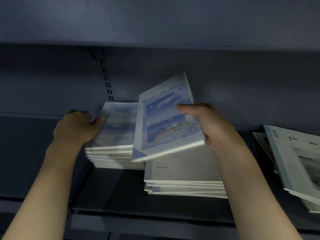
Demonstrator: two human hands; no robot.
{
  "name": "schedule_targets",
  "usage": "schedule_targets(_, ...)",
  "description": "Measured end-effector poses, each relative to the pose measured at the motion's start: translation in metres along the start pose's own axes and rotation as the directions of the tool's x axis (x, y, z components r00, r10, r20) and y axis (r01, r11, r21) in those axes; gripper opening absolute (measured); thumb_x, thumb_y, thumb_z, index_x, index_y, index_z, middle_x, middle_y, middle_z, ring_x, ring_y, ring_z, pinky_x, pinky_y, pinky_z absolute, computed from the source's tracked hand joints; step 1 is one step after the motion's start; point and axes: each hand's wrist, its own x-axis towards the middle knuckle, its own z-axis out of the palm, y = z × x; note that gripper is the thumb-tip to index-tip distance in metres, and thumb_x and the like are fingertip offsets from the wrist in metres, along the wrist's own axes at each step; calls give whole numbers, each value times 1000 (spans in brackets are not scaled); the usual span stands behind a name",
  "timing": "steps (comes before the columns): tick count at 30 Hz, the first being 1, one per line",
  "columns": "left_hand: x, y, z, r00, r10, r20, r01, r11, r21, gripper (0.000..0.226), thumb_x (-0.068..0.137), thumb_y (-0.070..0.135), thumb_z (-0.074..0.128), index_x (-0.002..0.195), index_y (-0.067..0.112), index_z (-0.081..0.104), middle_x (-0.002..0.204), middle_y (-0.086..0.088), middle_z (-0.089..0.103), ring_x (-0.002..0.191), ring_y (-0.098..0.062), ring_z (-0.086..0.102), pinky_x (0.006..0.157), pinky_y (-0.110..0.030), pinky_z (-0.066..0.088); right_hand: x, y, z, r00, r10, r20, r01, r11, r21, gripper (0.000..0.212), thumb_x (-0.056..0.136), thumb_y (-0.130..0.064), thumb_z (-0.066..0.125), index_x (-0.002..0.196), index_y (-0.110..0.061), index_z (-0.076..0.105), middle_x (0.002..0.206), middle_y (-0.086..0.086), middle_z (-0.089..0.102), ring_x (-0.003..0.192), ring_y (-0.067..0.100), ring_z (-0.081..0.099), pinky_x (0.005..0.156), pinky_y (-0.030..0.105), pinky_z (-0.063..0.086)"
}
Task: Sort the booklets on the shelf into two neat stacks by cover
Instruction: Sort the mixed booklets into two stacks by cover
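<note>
Blue booklet (pixel 166 122) gripped at right edge, tilted

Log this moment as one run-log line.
right hand: holds blue booklet, tilted | left hand: on left stack | right stack: beneath booklet

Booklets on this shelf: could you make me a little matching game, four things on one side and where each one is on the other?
Things:
1. "Want to do" booklet
2. "fine" stack
3. grey "Notebook" stack
4. "Time" booklet

Places:
A. far right of the shelf
B. held tilted in the right hand
C. under the left hand, at the back
D. flat below the raised booklet, nearer the shelf's front edge

Pairs: 1-B, 2-C, 3-D, 4-A
</note>
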Motion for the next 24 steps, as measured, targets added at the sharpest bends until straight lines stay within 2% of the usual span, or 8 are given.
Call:
schedule_targets(4,-18,3,-11,999,4,-43,-7,999,-52,52,86,58,36,87,17,68,100,-12,67,87,-33,57,68,-31,39,10,-8,32,999,18,48,-17,1000,-24,58,55,-44,76,105,-16,68,109,15,70,97,35,66,94,47,50)
schedule_targets(7,-36,8,-16,997,21,-73,-26,997,-71,42,90,47,40,73,16,62,81,-7,63,70,-23,47,63,-29,37,16,-9,48,996,58,73,-57,998,-18,26,79,-34,70,93,-15,59,128,23,56,110,36,60,83,35,52)
schedule_targets(11,-54,10,-20,992,25,-120,-39,992,-121,32,91,41,47,80,15,62,85,-6,60,75,-25,46,66,-30,36,31,-1,68,980,101,170,-105,994,16,13,88,-29,63,88,-18,56,90,5,63,69,11,58,50,20,38)
schedule_targets(14,-58,7,-18,992,-7,-126,-12,989,-149,30,88,42,50,99,18,64,107,-13,59,92,-35,55,71,-30,35,39,6,84,979,101,179,-91,994,-63,18,87,-30,63,99,-16,62,83,1,63,71,14,58,55,23,42)
schedule_targets(16,-61,7,-17,994,-42,-103,25,986,-162,36,89,42,51,111,17,63,116,-16,55,101,-37,55,72,-31,35,43,14,89,991,44,130,-21,985,-173,29,85,-32,63,107,-13,65,96,3,68,84,18,63,71,30,51)
schedule_targets(18,-63,8,-14,996,-64,-64,52,983,-174,36,90,40,52,116,18,61,119,-17,52,102,-37,54,73,-31,37,45,23,89,995,-45,93,75,935,-346,31,83,-33,60,100,-7,69,97,8,70,89,23,66,78,35,53)
schedule_targets(21,-67,10,-8,997,-74,6,74,980,-185,34,90,36,52,119,18,60,120,-17,51,104,-38,54,80,-37,42,45,32,85,986,-139,88,163,750,-641,38,88,-40,53,89,-3,60,83,9,66,81,26,65,59,30,46)
schedule_targets(24,-71,14,-4,996,-87,16,89,983,-162,35,90,36,51,118,16,60,117,-18,52,100,-39,55,80,-41,44,42,36,86,979,-201,44,160,607,-779,54,90,-51,47,122,-7,43,104,10,62,95,30,61,67,32,43)
